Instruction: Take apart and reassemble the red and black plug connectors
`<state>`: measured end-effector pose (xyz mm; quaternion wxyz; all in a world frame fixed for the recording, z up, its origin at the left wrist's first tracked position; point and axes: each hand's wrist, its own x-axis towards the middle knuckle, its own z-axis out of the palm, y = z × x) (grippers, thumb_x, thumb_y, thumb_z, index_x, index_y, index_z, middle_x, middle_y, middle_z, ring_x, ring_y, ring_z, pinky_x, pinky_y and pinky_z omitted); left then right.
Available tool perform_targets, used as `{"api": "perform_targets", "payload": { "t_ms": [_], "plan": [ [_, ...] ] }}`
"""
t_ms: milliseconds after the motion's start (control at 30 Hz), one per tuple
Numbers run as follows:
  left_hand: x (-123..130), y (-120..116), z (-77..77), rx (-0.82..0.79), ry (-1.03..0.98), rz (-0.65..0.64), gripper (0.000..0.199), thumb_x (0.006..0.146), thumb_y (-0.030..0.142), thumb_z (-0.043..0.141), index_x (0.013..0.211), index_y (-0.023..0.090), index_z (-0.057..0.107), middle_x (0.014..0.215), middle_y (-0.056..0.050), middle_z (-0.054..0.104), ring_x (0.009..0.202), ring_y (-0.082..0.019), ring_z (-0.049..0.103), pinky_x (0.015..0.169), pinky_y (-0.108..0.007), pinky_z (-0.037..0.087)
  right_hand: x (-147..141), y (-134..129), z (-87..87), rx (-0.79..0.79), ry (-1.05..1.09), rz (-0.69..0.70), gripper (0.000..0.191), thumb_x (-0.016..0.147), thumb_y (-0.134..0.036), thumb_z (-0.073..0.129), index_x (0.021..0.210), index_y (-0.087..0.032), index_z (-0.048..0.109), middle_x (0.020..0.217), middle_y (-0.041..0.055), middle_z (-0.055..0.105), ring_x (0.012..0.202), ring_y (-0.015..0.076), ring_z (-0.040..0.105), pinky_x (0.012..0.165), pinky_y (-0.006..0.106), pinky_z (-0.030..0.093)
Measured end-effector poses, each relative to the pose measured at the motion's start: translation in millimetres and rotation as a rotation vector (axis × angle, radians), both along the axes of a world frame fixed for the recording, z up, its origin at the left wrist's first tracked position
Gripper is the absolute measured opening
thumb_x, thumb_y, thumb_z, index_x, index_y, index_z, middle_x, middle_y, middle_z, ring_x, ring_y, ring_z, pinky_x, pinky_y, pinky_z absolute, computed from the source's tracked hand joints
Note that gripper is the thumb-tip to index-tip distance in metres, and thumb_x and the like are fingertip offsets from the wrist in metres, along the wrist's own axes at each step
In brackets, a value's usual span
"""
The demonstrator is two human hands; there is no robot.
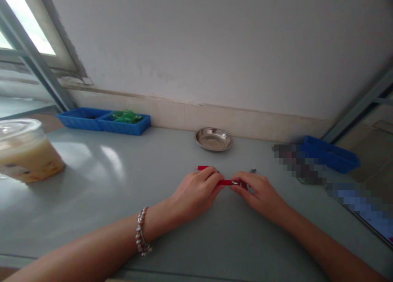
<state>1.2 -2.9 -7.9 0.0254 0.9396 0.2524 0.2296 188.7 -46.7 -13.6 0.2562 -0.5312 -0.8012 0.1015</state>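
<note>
My left hand [198, 190], with a beaded bracelet [141, 233] at its wrist, is closed around a slim red pen [226, 183]. The pen lies level, low over the table, and its silvery end points right. Thumb and fingers of my right hand [258, 192] pinch that end and cover part of it. Just behind my left hand another red piece [202, 168] shows, partly hidden by the knuckles. A small metallic thing [252, 171] sits behind my right hand, too small to name.
On the grey table [172, 249] a shallow metal dish [214, 139] stands near the wall. A blue divided tray [123, 127] with green pieces is at the back left, a lidded plastic cup [29, 159] at far left. Another blue tray [330, 155] and blurred items are at right.
</note>
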Motion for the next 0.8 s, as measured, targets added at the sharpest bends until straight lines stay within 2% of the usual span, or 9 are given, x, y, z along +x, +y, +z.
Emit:
{"api": "perform_targets", "payload": {
  "t_ms": [167, 267, 367, 467, 533, 667, 800],
  "plan": [
    [1, -1, -1.2, -0.003, 0.010, -0.008, 0.023, 0.089, 0.024, 0.036, 0.090, 0.014, 0.056, 0.083, -0.006, 0.058, 0.070, -0.015, 0.057, 0.062, -0.026, 0.048, -2, 0, -0.5, 0.020, -0.036, 0.035, 0.030, 0.088, -0.033, 0.034, 0.069, -0.018, 0.051, 0.065, 0.0015, 0.054, 0.063, 0.0137, 0.050, 0.059, 0.025, 0.037],
    [0, 5, -1.0, -0.015, -0.018, -0.007, 0.021, 0.088, 0.024, 0.038, 0.091, 0.014, 0.057, 0.085, -0.006, 0.059, 0.073, -0.015, 0.057, 0.064, -0.026, 0.047, 3, 3, -1.1, 0.052, 0.004, 0.032, 0.025, 0.088, -0.032, 0.037, 0.077, -0.017, 0.054, 0.073, 0.0027, 0.053, 0.070, 0.0143, 0.051, 0.063, 0.026, 0.039],
    [-5, 22, 1.0, -0.027, -0.094, 0.084, 0.018, 0.085, 0.024, 0.043, 0.090, 0.015, 0.058, 0.085, -0.005, 0.059, 0.069, -0.013, 0.055, 0.063, -0.024, 0.045, 18, 10, -4.0, 0.125, 0.034, -0.110, 0.022, 0.084, -0.035, 0.043, 0.093, -0.019, 0.055, 0.086, 0.0056, 0.052, 0.079, 0.0164, 0.051, 0.068, 0.028, 0.041],
    [-11, 42, 1.3, -0.027, -0.119, 0.249, 0.020, 0.084, 0.029, 0.045, 0.091, 0.016, 0.060, 0.081, -0.004, 0.058, 0.060, -0.011, 0.052, 0.059, -0.025, 0.043, 38, 18, -11.0, 0.140, 0.001, -0.311, 0.027, 0.081, -0.038, 0.045, 0.097, -0.019, 0.056, 0.087, 0.0067, 0.049, 0.080, 0.0186, 0.053, 0.069, 0.030, 0.043],
    [-15, 52, -0.8, -0.050, -0.106, 0.301, 0.023, 0.085, 0.031, 0.044, 0.090, 0.016, 0.061, 0.082, -0.005, 0.059, 0.059, -0.012, 0.052, 0.061, -0.026, 0.043, 49, 23, -17.6, 0.128, -0.033, -0.367, 0.029, 0.080, -0.039, 0.047, 0.097, -0.017, 0.057, 0.088, 0.0079, 0.049, 0.083, 0.0202, 0.053, 0.073, 0.032, 0.043],
    [-17, 59, -7.8, -0.142, -0.037, 0.289, 0.020, 0.082, 0.027, 0.046, 0.087, 0.015, 0.062, 0.088, -0.007, 0.059, 0.066, -0.013, 0.054, 0.068, -0.029, 0.044, 57, 29, -28.9, 0.077, -0.078, -0.377, 0.027, 0.078, -0.038, 0.050, 0.093, -0.018, 0.061, 0.083, 0.0060, 0.050, 0.079, 0.0191, 0.054, 0.074, 0.033, 0.043],
    [-16, 59, -10.6, -0.170, 0.032, 0.265, 0.021, 0.082, 0.025, 0.044, 0.086, 0.014, 0.061, 0.089, -0.007, 0.057, 0.074, -0.016, 0.055, 0.072, -0.031, 0.043, 57, 30, -30.6, 0.008, -0.086, -0.327, 0.020, 0.078, -0.032, 0.052, 0.086, -0.017, 0.062, 0.077, 0.0042, 0.052, 0.073, 0.0165, 0.054, 0.071, 0.030, 0.043]
  ]
}}
